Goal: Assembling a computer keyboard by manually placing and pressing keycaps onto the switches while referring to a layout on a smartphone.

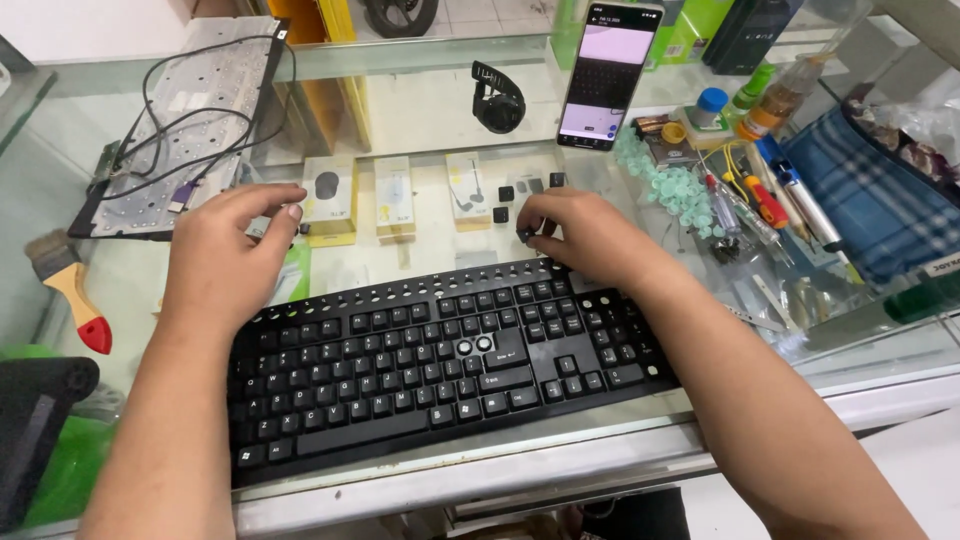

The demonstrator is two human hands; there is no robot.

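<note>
Keycaps are missing from the whole top row of the black plastic computer keyboard (440, 365), which is lying slightly slanted along the near edge of the glass table (420, 110); round holes are showing there, and two more bare sockets are showing in the middle of the key field. The right hand (580, 235) is hovering over the far right edge of the keyboard, its fingers (530, 228) pinching together on a small black keycap (523, 235). The left hand (232, 255) is resting by the far left corner of the keyboard, fingers curled loosely; I cannot tell whether it is holding anything.

A few loose black keycaps (503, 195) are lying just beyond the right hand. Farther back, a smartphone with a lit screen (608, 72) is leaning upright, and a grey bare keyboard backing plate with a black cable (180, 130) is sitting toward the far left corner. A wooden-handled paintbrush with a red tip (70, 290) is lying at the left edge. Toward the right edge, a heap of pale green rubber domes (675, 190), screwdrivers with coloured handles (760, 205) and a blue checked cloth (870, 200) are crowding the glass.
</note>
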